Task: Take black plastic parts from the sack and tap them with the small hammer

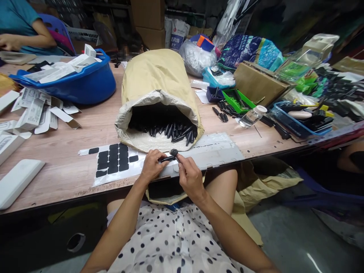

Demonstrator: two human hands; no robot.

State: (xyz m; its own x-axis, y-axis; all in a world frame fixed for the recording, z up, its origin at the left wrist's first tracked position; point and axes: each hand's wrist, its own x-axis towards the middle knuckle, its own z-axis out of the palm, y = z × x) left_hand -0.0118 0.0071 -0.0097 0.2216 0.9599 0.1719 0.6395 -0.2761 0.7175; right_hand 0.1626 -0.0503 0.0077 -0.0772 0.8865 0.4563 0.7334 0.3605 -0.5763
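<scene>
At the table's front edge, my left hand pinches a slim black part. My right hand is closed on a small black piece with a round head, which touches or overlaps the slim part. Just beyond my hands a large tan sack lies with its mouth towards me, and many black parts lie inside it. Left of my left hand is a white sheet bearing black rounded-square stickers. A grey board lies under and right of the sack's mouth.
A blue basin of white boxes stands at the left, with more boxes beside it. On the right are a green tray, a clear bottle and a blue basket. A person's arm shows far left.
</scene>
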